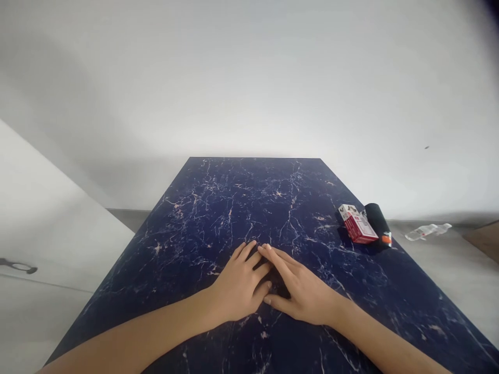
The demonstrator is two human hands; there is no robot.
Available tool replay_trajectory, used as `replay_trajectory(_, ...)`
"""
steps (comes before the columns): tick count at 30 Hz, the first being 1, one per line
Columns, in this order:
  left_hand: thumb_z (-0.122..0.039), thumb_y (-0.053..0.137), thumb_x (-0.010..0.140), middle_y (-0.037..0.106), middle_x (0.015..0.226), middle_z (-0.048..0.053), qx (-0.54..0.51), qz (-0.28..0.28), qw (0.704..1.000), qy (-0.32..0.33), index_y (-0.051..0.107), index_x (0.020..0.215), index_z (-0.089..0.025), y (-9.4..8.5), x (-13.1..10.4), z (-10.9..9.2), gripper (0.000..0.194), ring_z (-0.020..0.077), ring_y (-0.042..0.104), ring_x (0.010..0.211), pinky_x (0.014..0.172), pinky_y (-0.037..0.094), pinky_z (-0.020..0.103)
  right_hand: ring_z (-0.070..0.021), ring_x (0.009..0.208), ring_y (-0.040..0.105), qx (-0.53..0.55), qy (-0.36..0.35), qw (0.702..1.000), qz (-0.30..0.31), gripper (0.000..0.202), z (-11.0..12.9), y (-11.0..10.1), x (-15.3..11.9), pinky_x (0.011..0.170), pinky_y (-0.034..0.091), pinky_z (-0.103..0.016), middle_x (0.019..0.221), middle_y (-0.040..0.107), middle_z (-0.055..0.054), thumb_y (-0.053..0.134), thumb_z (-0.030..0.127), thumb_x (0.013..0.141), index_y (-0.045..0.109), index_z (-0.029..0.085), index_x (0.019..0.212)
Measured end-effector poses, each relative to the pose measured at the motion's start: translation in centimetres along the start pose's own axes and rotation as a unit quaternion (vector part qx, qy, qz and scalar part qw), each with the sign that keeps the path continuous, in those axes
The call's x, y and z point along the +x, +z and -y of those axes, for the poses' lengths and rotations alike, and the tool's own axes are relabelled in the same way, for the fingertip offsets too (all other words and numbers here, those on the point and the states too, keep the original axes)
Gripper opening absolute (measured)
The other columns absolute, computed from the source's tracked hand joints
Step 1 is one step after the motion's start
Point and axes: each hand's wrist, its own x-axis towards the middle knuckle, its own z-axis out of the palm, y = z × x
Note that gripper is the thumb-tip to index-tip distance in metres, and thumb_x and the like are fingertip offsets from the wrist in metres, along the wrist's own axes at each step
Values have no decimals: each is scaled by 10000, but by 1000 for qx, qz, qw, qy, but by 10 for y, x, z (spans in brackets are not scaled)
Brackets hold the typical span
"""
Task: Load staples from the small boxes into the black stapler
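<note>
My left hand lies flat, palm down, on a dark blue marble-patterned table. Its fingers are stretched out and hold nothing. Beside it rests my right hand, also palm down with fingers extended, the fingertips overlapping those of the left. Both thumbs point inward and come close to each other. To the right of my hands, near the table's right edge, sits a small red and white box. Just behind it leans or lies a black cylindrical thing with an orange mark at its near end; its kind is unclear.
A pale wall stands at the table's far edge. On the floor to the right lies a clear plastic piece, with a brown edge of something beyond. At left is a white door or panel with a dark handle.
</note>
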Motion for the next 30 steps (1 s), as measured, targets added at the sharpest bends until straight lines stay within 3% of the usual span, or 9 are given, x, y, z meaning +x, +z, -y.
replay_trajectory(5, -291, 471, 1025, 503, 1552, 96, 3, 11, 1000, -4, 504, 1488, -211, -1, 1, -1, 471, 392, 317, 1515, 1223, 306, 662, -345, 1532, 330, 4, -5, 1000, -10, 1024, 0, -1, 1, 1163, 476, -532, 1664, 315, -174, 669, 404, 947, -31, 198, 1666)
replay_trajectory(14, -289, 498, 1020, 503, 1559, 115, -2, -3, 1000, -4, 533, 1464, -217, 5, -1, 2, 451, 395, 293, 1533, 1208, 317, 677, -340, 1549, 289, -14, -25, 1000, 10, 823, -2, -1, 3, 1235, 374, -564, 1659, 343, -136, 638, 443, 972, 241, 182, 1644)
replay_trajectory(23, -276, 513, 1016, 503, 1563, 117, 2, -5, 1000, 0, 555, 1450, -204, 3, -1, 1, 442, 391, 291, 1536, 1215, 319, 674, -348, 1550, 281, -9, -28, 1000, 11, 824, 0, -3, 4, 1242, 350, -584, 1666, 331, -110, 665, 413, 959, 251, 217, 1643)
replay_trajectory(30, -269, 472, 1037, 496, 1572, 90, 15, 1, 1000, 9, 544, 1475, -227, 3, -1, 2, 446, 388, 282, 1541, 1222, 316, 670, -354, 1546, 292, 11, -11, 1000, 21, 726, 4, -9, 6, 1246, 352, -571, 1678, 313, -41, 677, 392, 950, 371, 309, 1602)
